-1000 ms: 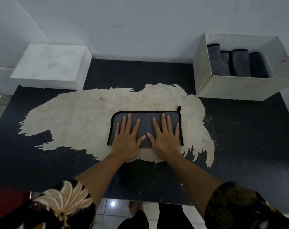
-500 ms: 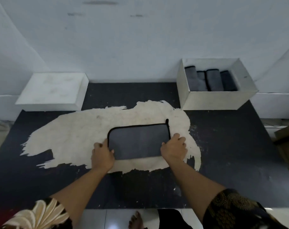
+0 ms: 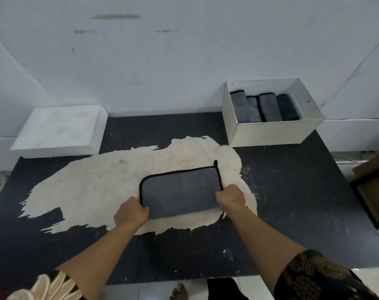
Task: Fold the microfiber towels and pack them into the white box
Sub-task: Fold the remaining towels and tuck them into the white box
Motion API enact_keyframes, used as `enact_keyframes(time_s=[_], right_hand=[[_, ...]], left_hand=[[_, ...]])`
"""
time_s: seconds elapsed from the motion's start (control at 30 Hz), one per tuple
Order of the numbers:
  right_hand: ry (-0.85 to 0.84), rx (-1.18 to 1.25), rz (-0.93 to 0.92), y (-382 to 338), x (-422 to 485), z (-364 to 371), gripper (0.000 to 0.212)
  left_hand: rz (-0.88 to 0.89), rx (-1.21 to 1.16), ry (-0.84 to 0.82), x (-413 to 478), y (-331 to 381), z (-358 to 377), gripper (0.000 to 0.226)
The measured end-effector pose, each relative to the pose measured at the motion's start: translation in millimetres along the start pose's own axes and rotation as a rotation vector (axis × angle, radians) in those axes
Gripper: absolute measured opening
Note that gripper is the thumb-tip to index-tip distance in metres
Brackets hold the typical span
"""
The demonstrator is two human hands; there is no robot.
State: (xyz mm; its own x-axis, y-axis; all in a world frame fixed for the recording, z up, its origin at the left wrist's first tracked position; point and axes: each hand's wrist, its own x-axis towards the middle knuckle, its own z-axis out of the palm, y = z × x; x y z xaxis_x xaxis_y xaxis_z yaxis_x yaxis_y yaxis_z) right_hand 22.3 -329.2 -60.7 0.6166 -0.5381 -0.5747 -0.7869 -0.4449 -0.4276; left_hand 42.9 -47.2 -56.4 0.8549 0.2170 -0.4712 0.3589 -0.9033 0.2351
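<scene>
A grey microfiber towel (image 3: pixel 179 191) with black edging lies folded into a rectangle on the worn pale patch of the black table (image 3: pixel 303 202). My left hand (image 3: pixel 131 212) grips its near left corner with curled fingers. My right hand (image 3: pixel 230 197) grips its near right edge the same way. The white box (image 3: pixel 273 132) stands open at the back right, with several folded grey towels (image 3: pixel 264 107) standing side by side in its left part.
A white lid or shallow box (image 3: pixel 58 129) lies upside down at the back left against the wall. A brown cardboard box (image 3: pixel 375 187) stands off the table's right edge. The table's near edge runs just above a bare foot (image 3: pixel 179 292) on the tiled floor.
One second ago both hands pressed flat on the towel. They have slid outward to its two near corners and curled round the edges. The camera has tilted up.
</scene>
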Motion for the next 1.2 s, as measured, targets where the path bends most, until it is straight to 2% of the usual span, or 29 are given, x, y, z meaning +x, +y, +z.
enact_keyframes(time_s=[0.1,0.13,0.2,0.3,0.4,0.47,0.53,0.6,0.7,0.83,0.9,1.0,1.1,1.2], right_hand=[[0.010,-0.016,-0.031,4.3,1.3,0.7,0.007],[0.020,-0.010,-0.059,3.3,0.6,1.4,0.005],[0.067,0.044,-0.134,-2.5,-5.2,3.1,0.006],[0.152,0.112,-0.266,-16.4,-24.8,4.7,0.016],[0.151,0.118,-0.492,-35.3,-47.2,10.3,0.022],[0.109,0.094,-0.615,-48.6,-60.2,18.3,0.027],[0.063,0.052,-0.695,-59.2,-69.7,29.8,0.030],[0.003,0.009,-0.764,-64.4,-76.8,42.9,0.033],[-0.040,-0.050,-0.884,-66.0,-85.2,59.9,0.034],[-0.055,-0.156,-0.995,-66.1,-95.8,83.6,0.017],[-0.071,-0.197,-1.006,-66.7,-99.2,97.0,0.016],[-0.119,-0.287,-0.992,-66.9,-99.5,114.6,0.023],[-0.236,-0.433,-0.967,-61.0,-97.5,123.5,0.042],[-0.279,-0.543,-0.965,-48.9,-95.5,127.4,0.056]], left_hand=[[0.217,0.054,0.260,-7.4,26.4,6.5,0.038],[0.308,-0.017,0.245,-9.0,40.5,7.7,0.041],[0.404,-0.221,0.080,-10.1,72.1,8.7,0.042],[0.283,-0.590,-0.254,-12.9,116.3,7.2,0.039],[0.042,-0.917,-0.521,-12.8,142.7,-3.4,0.054],[-0.036,-1.016,-0.577,-9.0,147.3,-12.5,0.055],[-0.110,-1.061,-0.546,-2.8,142.7,-18.7,0.042],[-0.172,-1.048,-0.428,6.9,130.2,-20.6,0.031],[-0.193,-1.001,-0.237,21.1,100.7,-19.7,0.028],[-0.128,-0.892,-0.099,31.3,57.6,-15.6,0.024],[-0.069,-0.807,-0.059,35.2,40.5,-14.6,0.023],[-0.007,-0.662,-0.029,43.2,21.9,-14.1,0.030],[0.005,-0.584,-0.037,51.0,10.8,-13.1,0.038],[0.018,-0.546,-0.035,53.4,5.7,-10.3,0.034]])
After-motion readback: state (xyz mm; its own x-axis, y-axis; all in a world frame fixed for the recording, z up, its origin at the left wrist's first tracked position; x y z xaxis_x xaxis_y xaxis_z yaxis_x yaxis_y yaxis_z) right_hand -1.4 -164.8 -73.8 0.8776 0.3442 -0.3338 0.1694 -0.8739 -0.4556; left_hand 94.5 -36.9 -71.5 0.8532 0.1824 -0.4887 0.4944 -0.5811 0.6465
